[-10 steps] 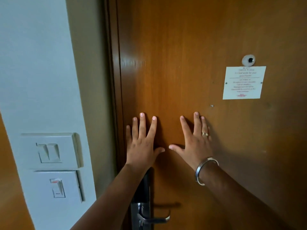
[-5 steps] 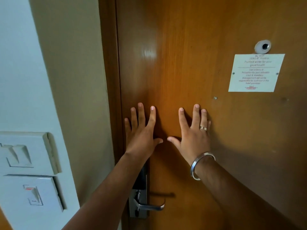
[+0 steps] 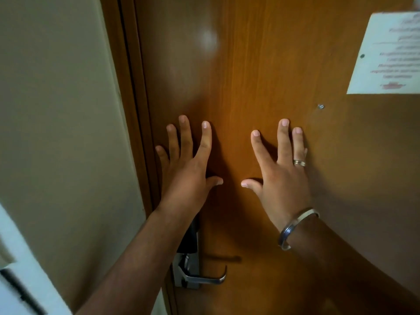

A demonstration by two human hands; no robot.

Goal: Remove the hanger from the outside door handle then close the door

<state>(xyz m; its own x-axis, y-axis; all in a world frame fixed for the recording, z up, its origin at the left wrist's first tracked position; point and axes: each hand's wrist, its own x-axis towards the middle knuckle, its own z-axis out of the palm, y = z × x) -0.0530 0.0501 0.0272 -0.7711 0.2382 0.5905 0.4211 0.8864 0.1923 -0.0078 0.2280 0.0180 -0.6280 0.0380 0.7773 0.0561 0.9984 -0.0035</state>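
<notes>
The brown wooden door fills most of the view and lies flush against its frame on the left. My left hand presses flat on the door near the frame, fingers spread. My right hand, with a ring and a metal bangle, presses flat beside it, fingers spread. Below my left forearm sits the inside lock plate with a silver lever handle. No hanger is in view.
A white printed notice is fixed to the door at upper right, with a small screw below it. A beige wall stands left of the frame. A white switch plate edge shows at bottom left.
The view has moved closer to the door and shifted right; the switch plates have slid almost out of view. Both hands stay flat on the door.
</notes>
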